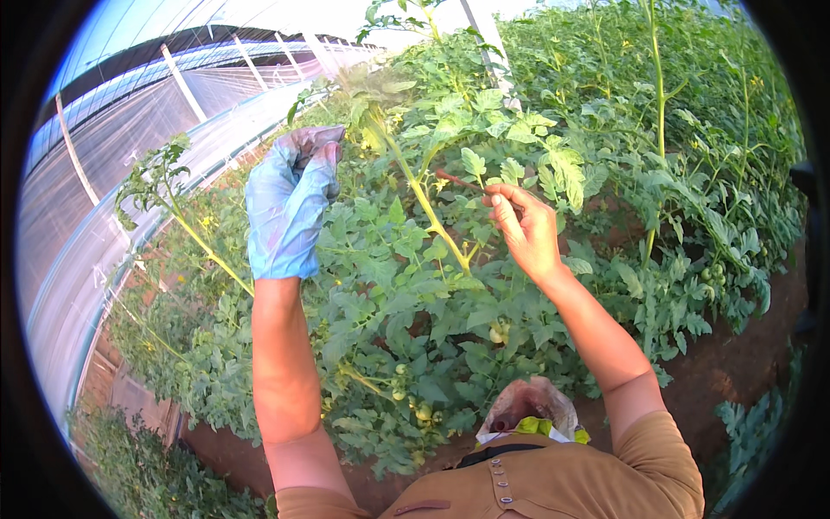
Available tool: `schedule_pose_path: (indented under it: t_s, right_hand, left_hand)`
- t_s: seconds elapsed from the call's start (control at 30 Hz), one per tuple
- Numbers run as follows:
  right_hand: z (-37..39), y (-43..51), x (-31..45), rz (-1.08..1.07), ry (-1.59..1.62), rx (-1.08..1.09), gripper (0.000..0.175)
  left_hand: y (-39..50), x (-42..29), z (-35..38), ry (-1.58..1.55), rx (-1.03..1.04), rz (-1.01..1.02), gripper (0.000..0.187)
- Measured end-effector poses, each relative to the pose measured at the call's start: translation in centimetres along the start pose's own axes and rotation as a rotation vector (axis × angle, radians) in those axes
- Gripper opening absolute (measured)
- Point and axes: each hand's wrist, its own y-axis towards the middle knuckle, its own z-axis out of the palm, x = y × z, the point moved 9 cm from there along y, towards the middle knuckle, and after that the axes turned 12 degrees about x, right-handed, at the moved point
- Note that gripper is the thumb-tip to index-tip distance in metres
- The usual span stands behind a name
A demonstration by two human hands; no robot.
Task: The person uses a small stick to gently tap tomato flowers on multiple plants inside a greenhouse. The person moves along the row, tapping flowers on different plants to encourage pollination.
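My left hand (292, 201) wears a blue glove with purple-red stains on its fingers. It is raised beside the leafy top of a tomato stem (425, 204), its fingers curled together; whether something is between them is hidden. Bare, my right hand (525, 224) pinches a thin stick with a reddish-brown tip (459, 181). That tip points left toward the stem, close to a small yellow flower (441, 184). Pale yellow blossoms (373, 138) hang near the stem's upper part, between both hands.
Green tomatoes (423, 411) hang low in dense foliage. A stained plastic bag (559, 401) sits at my waist. Another tall stem (660, 123) rises at right, and a post (489, 52) stands behind. Plastic sheeting (84, 253) runs along the left; bare soil (720, 370) shows at right.
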Motion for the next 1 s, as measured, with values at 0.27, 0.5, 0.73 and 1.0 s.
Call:
schedule_pose_path:
  t_s: [0.27,0.5,0.73,1.0]
  right_hand:
    - [-2.5,-6.3,3.9,-0.109,0.235,-0.134,0.017]
    - [-1.7,-7.9,13.0,-0.555,-0.182,-0.072,0.017]
    - [1.0,-3.9,12.4,-0.499,-0.264,-0.107,0.019]
    - [3.5,1.3,11.2,-0.508,-0.343,-0.133,0.017]
  left_hand:
    - [6.4,4.8,2.2,0.616,0.196,-0.034,0.033]
    - [6.9,4.8,5.0,0.741,0.201,-0.054,0.045]
    - [6.7,5.9,5.4,0.704,0.048,-0.018,0.029]
    - [5.7,6.9,4.6,0.590,0.012,0.012,0.025]
